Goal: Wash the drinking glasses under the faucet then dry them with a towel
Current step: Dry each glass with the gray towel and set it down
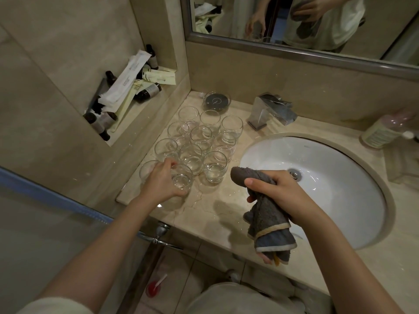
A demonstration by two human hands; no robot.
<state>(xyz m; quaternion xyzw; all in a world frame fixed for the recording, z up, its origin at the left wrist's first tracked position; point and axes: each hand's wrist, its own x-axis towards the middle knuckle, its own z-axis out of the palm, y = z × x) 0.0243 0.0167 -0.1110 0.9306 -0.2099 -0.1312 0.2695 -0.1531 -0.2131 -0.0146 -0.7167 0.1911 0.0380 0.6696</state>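
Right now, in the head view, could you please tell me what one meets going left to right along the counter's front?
Left hand gripping a clear drinking glass → right hand holding the grey terry towel → white oval sink basin.

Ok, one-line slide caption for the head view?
Left hand grips a glass beside the cluster on the counter; right hand holds a grey towel by the sink.

Left hand [161, 177] grips glass [182, 179]; right hand [275, 191] holds towel [266, 219].
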